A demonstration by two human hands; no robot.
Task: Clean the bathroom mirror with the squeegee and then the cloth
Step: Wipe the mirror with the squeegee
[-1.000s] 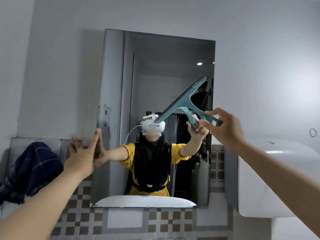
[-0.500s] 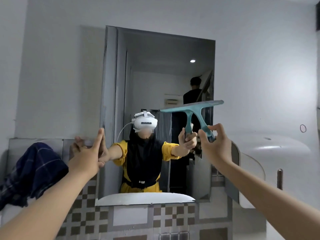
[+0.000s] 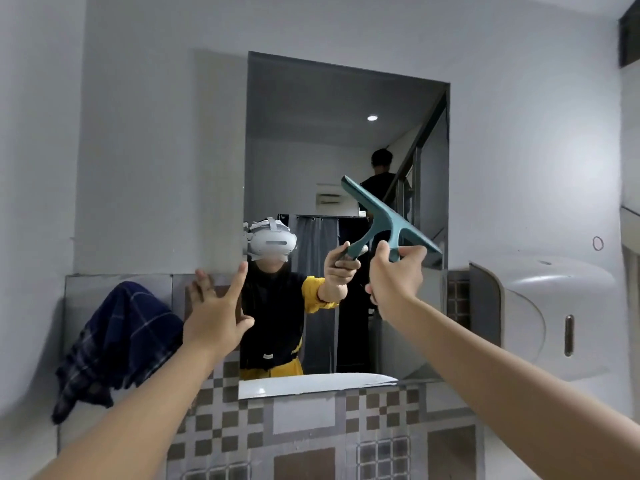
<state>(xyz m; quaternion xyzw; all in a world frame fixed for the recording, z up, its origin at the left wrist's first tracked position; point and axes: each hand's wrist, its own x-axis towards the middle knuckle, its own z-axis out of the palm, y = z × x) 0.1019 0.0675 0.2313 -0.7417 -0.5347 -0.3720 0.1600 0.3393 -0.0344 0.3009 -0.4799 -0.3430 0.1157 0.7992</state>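
Both hands raised, right hand [image 3: 394, 282] gripping tilted squeegee [image 3: 388, 221], left hand [image 3: 216, 318] splayed

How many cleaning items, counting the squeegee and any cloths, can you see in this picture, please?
2. The teal squeegee is gripped in the right hand before the mirror. The dark blue checked cloth hangs left of the mirror, beside the open left hand. Others may lie outside the view.

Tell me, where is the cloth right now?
The dark blue checked cloth hangs at the left of the head view, draped over the ledge left of the mirror, just beyond the open left hand.
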